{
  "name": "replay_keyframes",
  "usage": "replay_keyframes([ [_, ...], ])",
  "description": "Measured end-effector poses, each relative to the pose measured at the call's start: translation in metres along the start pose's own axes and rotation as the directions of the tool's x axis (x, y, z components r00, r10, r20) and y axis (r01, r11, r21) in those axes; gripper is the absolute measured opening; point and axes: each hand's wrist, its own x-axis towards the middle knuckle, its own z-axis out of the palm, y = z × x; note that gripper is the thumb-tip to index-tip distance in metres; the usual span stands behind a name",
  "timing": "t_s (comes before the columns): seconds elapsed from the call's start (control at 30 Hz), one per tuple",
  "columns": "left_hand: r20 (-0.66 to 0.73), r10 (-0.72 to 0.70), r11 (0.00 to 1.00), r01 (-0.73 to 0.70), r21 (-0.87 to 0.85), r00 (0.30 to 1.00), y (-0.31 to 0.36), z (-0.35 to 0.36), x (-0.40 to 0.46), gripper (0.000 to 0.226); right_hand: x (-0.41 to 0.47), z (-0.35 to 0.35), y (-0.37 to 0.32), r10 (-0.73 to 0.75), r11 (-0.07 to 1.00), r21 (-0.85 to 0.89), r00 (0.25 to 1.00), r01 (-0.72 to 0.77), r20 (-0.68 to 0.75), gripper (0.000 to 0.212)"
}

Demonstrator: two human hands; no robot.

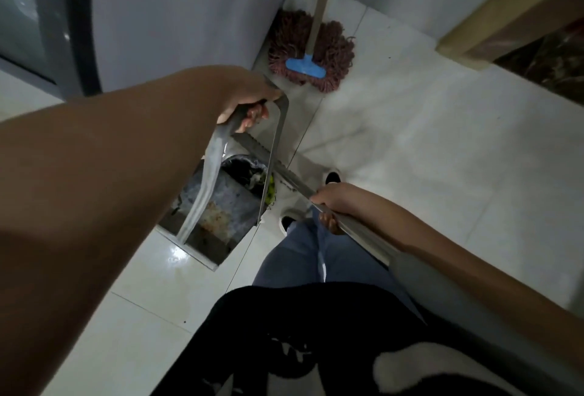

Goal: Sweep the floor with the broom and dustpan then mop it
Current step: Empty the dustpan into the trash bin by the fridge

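Note:
My left hand (pixel 249 101) grips the top of the metal dustpan's tall handle frame (pixel 278 142). The grey dustpan (pixel 221 206) hangs just over the white tile floor, with dust, dark fluff and a yellow-green scrap inside. My right hand (pixel 328 203) is closed around the broom handle (pixel 268 155), which slants up-left toward the dustpan handle; the broom head is hidden. A mop (pixel 311 54) with maroon strands, a blue bracket and a pale pole leans against the wall further ahead.
A grey appliance or cabinet face (pixel 189 16) stands ahead on the left. A wooden furniture edge (pixel 493 26) is at the upper right. My legs and shoes (pixel 331 177) are below the hands on the white tiles (pixel 442 158).

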Motion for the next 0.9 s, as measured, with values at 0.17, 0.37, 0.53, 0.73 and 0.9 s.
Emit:
replay_keyframes([
  [0.17, -0.012, 0.008, 1.000, -0.008, 0.006, 1.000, -0.010, 0.003, 0.005, 0.047, 0.002, -0.004, -0.001, 0.005, 1.000, 0.021, 1.000, -0.005, -0.008, 0.026],
  [0.37, 0.059, -0.041, 0.993, 0.035, 0.114, 0.997, -0.008, 0.015, 0.006, 0.049, 0.014, -0.007, 0.007, 0.001, 1.000, 0.009, 0.999, 0.000, -0.054, 0.023],
  [0.53, 0.038, -0.012, 0.999, 0.010, 0.053, 0.999, -0.003, 0.012, 0.002, 0.046, 0.020, -0.015, 0.014, 0.109, 0.994, -0.025, 0.994, -0.109, -0.023, 0.030],
  [0.73, 0.036, -0.001, 1.000, 0.000, 0.031, 0.999, -0.003, 0.014, -0.001, 0.046, 0.024, -0.016, 0.024, -0.089, 0.994, -0.074, 0.993, 0.084, -0.075, 0.026],
  [0.9, 0.033, 0.000, 0.999, -0.001, 0.039, 0.999, -0.004, 0.015, -0.005, 0.045, 0.022, -0.016, 0.023, -0.077, 0.996, -0.057, 0.991, 0.071, -0.108, 0.027],
])
